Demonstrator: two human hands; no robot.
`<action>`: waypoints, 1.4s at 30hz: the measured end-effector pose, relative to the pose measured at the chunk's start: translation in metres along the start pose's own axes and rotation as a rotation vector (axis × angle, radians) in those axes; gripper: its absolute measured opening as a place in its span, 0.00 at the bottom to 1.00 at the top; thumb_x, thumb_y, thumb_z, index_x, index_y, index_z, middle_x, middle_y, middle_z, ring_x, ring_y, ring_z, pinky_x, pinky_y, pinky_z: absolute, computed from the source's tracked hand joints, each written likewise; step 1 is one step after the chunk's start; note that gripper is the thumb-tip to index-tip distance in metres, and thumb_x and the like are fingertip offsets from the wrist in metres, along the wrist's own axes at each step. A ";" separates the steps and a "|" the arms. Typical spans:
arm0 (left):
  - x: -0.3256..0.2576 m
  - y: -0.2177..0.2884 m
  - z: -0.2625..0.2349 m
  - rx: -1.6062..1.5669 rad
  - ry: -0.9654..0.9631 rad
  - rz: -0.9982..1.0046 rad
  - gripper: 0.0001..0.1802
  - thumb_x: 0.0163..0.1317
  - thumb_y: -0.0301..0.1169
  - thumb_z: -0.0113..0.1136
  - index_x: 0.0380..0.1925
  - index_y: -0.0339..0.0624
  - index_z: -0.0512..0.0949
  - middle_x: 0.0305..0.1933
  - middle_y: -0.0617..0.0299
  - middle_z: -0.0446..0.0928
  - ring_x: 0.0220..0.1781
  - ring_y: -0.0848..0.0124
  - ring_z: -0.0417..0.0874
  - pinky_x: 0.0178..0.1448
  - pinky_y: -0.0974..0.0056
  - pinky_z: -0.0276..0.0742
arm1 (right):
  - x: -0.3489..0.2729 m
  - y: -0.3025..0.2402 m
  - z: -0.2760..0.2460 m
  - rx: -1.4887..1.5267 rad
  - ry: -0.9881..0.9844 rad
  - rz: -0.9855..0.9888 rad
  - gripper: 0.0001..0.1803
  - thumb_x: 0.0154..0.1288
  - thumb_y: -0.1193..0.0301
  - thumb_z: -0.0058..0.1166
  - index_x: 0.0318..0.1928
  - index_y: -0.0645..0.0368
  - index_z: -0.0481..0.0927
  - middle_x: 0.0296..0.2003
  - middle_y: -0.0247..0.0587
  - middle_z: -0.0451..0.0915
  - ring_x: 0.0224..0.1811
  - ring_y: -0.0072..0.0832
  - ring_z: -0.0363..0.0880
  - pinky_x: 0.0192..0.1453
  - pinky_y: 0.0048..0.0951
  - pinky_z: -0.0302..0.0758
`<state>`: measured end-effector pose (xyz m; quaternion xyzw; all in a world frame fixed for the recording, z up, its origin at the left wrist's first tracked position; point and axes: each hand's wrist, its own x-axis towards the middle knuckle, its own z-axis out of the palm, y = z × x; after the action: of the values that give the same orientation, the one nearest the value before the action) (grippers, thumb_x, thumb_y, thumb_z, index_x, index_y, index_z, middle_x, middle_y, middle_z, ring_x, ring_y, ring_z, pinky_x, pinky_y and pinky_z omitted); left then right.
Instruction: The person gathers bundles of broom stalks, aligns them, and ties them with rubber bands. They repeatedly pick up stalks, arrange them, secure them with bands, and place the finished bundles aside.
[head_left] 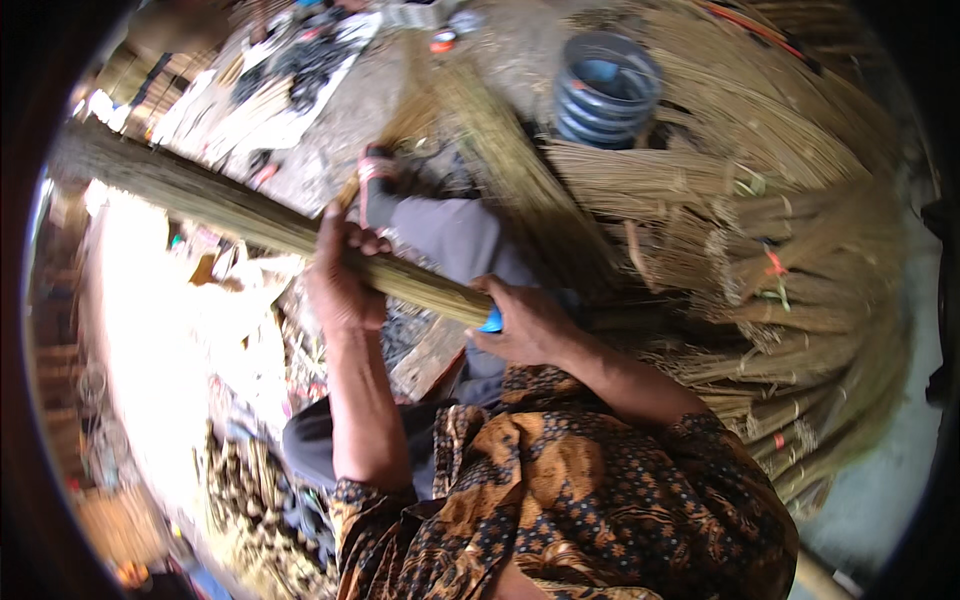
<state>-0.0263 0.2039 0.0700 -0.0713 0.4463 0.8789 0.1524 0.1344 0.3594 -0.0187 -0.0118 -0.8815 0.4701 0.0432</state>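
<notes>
A long, tight bundle of broom stalks [230, 207] slants across in front of me, from the upper left down to the middle. Partway along it my left hand [345, 268] is closed around the stalks. My right hand [525, 322] grips the lower right end, where a bit of blue material [491, 320] shows between thumb and fingers. What that blue part is, I cannot make out. The bundle passes above my legs in grey trousers [465, 235].
Many tied bundles of stalks [790, 270] are heaped on the right. A ribbed blue-grey bucket [606, 90] stands beyond them. Another loose bundle [525, 150] lies ahead on the ground. Short pieces [255, 500] pile up at the lower left, near a wooden block [430, 355].
</notes>
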 end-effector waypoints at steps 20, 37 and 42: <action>-0.017 -0.016 -0.018 1.078 -0.467 0.204 0.41 0.55 0.34 0.74 0.68 0.38 0.68 0.39 0.44 0.86 0.44 0.52 0.90 0.52 0.54 0.82 | 0.135 -0.091 -0.020 0.899 0.222 -0.291 0.09 0.73 0.73 0.60 0.48 0.61 0.76 0.30 0.35 0.80 0.30 0.21 0.79 0.40 0.26 0.77; -0.167 0.209 -0.368 2.165 0.946 0.504 0.15 0.52 0.29 0.67 0.41 0.43 0.77 0.33 0.46 0.82 0.37 0.43 0.84 0.40 0.43 0.79 | 0.211 0.138 -0.161 1.448 0.950 0.280 0.32 0.73 0.61 0.62 0.68 0.66 0.68 0.69 0.51 0.69 0.69 0.44 0.74 0.74 0.47 0.76; -0.245 0.214 -0.383 1.782 1.264 0.392 0.15 0.60 0.38 0.67 0.43 0.44 0.80 0.34 0.47 0.84 0.35 0.49 0.85 0.41 0.49 0.81 | 0.256 0.126 0.004 1.101 0.634 0.470 0.13 0.73 0.61 0.59 0.46 0.57 0.83 0.41 0.39 0.84 0.38 0.30 0.82 0.39 0.31 0.82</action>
<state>0.1298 -0.2742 0.0711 -0.2998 0.9195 0.0580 -0.2476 -0.1234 0.4420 -0.1090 -0.3170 -0.4324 0.8211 0.1960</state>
